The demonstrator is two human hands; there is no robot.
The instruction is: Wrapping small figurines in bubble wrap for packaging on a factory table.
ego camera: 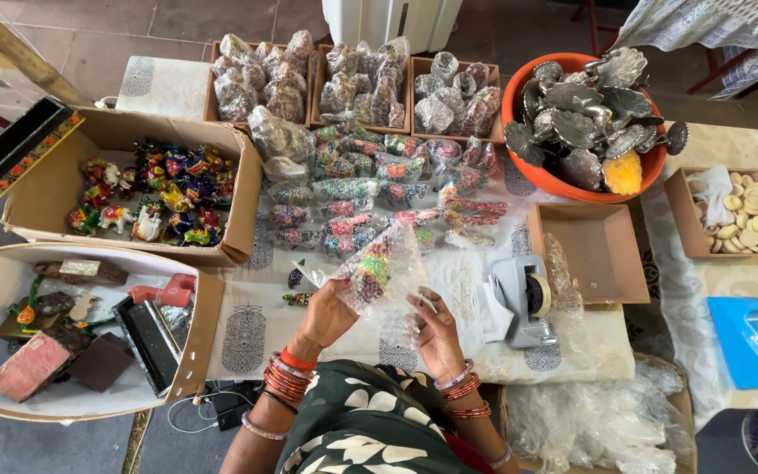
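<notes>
My left hand (325,313) and my right hand (436,332) together hold a clear plastic bag (377,272) with small multicoloured painted items inside, raised just above the patterned cloth (247,338) on the table. The left hand pinches the bag's left side; the right hand grips its lower right edge. Both wrists wear red and orange bangles. A grey tape dispenser (524,298) stands right of my right hand. Several filled clear bags (353,189) lie in rows beyond the held one.
A cardboard box of painted figurines (155,193) sits left; another box (72,329) with small cases is nearer. Three trays of wrapped items (353,83), an orange bowl (537,175) of metal pieces, an empty box (594,250), a box of pale discs (743,219), a blue dispenser (752,338), loose bags (598,421).
</notes>
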